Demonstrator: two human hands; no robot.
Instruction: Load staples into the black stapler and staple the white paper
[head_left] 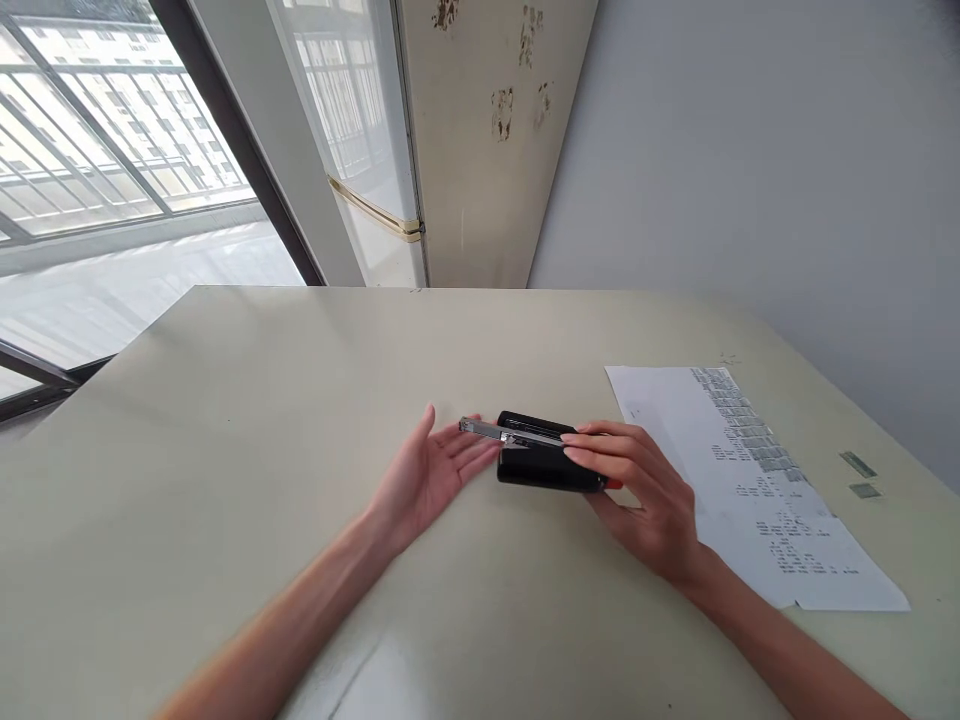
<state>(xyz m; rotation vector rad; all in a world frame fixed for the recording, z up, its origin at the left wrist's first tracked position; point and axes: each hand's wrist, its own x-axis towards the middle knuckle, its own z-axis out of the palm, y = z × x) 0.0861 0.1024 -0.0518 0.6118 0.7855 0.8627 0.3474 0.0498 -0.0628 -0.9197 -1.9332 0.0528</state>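
A black stapler [551, 467] is held above the table in my right hand [649, 490], its fingers and thumb closed around the hinge end. Its top cover is swung apart from the silver metal staple channel [480, 428], which sticks out to the left. A bit of red shows at the stapler's back end, by my right fingers. My left hand [431, 475] is open with the palm turned up and fingers stretched out. Its fingertips are beside and partly behind the metal channel; whether they touch it, I cannot tell.
Printed white paper sheets [675, 430] lie on the pale table [262, 430], right of and behind my right hand. Two small greenish pieces [859, 465] are near the right edge. Beyond the table stand a refrigerator [480, 200], a grey wall [735, 150] and a window with railings [112, 130].
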